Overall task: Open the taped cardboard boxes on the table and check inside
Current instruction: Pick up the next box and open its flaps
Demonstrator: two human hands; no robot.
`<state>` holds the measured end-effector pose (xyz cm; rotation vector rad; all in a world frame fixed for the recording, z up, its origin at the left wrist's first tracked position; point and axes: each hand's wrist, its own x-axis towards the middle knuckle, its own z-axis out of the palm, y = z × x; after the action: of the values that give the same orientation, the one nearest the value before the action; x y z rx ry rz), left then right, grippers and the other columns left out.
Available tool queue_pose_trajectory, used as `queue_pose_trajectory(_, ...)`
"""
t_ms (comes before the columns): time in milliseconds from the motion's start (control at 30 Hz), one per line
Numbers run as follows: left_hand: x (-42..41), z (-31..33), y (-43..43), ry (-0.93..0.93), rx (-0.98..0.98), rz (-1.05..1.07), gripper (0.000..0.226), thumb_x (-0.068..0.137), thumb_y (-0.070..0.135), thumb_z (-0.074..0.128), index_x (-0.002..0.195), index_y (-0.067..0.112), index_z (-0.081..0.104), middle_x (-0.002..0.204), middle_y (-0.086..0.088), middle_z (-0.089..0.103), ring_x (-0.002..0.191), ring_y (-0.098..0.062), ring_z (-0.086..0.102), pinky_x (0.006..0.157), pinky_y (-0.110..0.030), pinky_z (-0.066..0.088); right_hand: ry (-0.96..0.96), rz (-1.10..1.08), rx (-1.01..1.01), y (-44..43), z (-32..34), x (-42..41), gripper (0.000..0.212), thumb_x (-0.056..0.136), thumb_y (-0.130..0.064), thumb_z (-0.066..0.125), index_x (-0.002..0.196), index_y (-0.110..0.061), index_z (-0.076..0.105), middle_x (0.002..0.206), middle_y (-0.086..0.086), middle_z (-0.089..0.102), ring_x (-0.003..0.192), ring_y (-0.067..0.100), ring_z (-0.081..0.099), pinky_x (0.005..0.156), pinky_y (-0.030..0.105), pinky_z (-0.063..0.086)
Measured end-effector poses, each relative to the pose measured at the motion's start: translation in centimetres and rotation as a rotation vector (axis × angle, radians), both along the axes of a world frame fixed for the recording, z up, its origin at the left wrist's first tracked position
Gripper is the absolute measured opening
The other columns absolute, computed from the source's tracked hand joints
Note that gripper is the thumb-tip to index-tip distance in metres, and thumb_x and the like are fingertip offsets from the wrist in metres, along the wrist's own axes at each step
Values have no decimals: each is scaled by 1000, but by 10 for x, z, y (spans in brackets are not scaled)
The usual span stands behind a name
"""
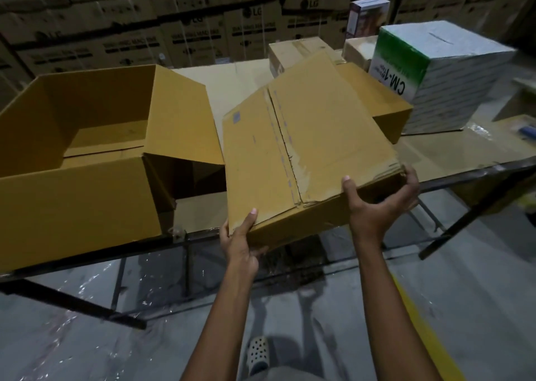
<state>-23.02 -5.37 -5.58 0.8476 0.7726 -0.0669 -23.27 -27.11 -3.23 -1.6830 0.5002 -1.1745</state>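
Box (307, 137) at near table (464, 175) edge, flaps shut, near end jutting past rim, far end against second brown box (388, 111). Centre seam runs along top; tape wrinkled at near end.

Left hand (237, 241) clasps near left corner - thumb on top, fingers under. Right hand (377, 204) clasps near right corner - thumb on top, fingers curled round side.

Open box (87, 195) just left, flaps out, no contents visible. White-green box (452, 85) to right. Stacked cartons (145, 27) behind.
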Motion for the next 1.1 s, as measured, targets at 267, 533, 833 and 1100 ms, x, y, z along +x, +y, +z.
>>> queue_pose_trajectory(267, -17, 4, -13, -112, 67, 22, 73, 69, 11, 91, 131, 27, 56, 127, -6, 64, 101, -21, 65, 69, -53, 62, -120, -11, 68, -14, 0, -24, 88, 80, -19, 88, 148, -4, 34, 149, 17, 35, 137, 28, 38, 109, 23, 41)
queue_pose_trajectory(533, -10, 24, 32, -264, 394, 144, 71, 65, 25, 95, 128, 30, 61, 117, 9, 66, 108, -13, 65, 87, -41, 61, -69, 114, 207, 17, -6, -2, 93, 80, -38, 86, 151, -16, 29, 150, 3, 33, 138, 20, 33, 110, 22, 37)
queue_pose_trajectory(833, -8, -13, 64, -112, 704, 105, 90, 65, 44, 94, 144, 24, 55, 135, 0, 62, 120, -23, 60, 98, -42, 54, 186, 281, 233, 36, -45, 25, 98, 76, -41, 91, 150, -24, 28, 151, 5, 34, 132, 25, 42, 93, 14, 49)
queue_pose_trajectory(1100, 11, -16, 69, -59, 1168, 1, 67, 80, 44, 82, 139, 27, 55, 144, -6, 55, 138, -30, 42, 105, -53, 43, 493, 216, 63, 34, -63, 14, 104, 72, -53, 89, 150, -25, 26, 157, 9, 27, 138, 26, 33, 102, 46, 43)
